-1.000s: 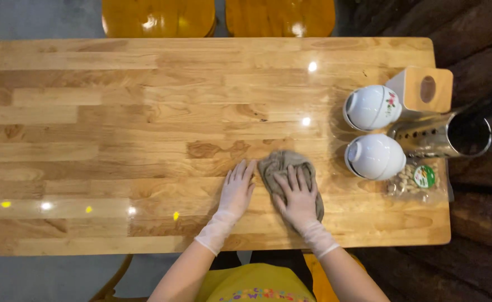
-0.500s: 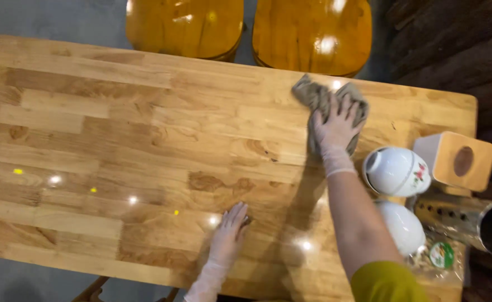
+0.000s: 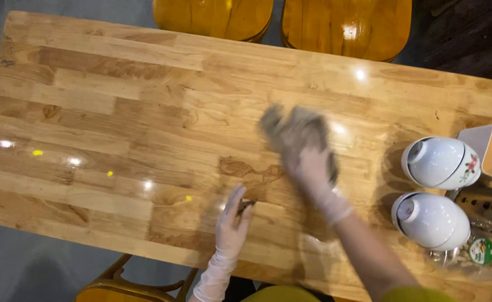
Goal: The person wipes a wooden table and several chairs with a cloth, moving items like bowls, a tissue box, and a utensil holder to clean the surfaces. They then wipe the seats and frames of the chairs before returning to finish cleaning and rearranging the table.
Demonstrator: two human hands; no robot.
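Right hand [image 3: 313, 168] flat on a grey-brown cloth [image 3: 293, 131], fingers spread and pressing it to the table [image 3: 89, 100]; not clenched, more a palm-down hold. Hand and cloth are motion-blurred. The cloth sits mid-table, partly under the fingers and bunched just beyond the fingertips. Left hand [image 3: 232, 223] rests flat near the table's near edge, fingers released, holding nothing; a small dark speck lies by its fingertips, too small to tell what. Both hands in thin pale gloves.

Risk, as a judgement: two white bowls stand to the right of the right-hand fingers, the far bowl [image 3: 441, 162] and the near bowl [image 3: 432, 220], both tipped on their sides or upside down, close together. A wide swipe that way could knock them, and round bowls roll; the table edge is near. Just beyond them stand a wooden box holder [image 3: 489, 148] and a perforated metal holder [image 3: 489, 208], also knockable.

Containers: bowls show no contents from this angle. Contents of the wooden box and the metal holder cannot be told. A clear packet [image 3: 472, 254] with a green round label holds small pale sticks, likely toothpicks. Two yellow wooden chairs [image 3: 215, 17] beyond the far edge.
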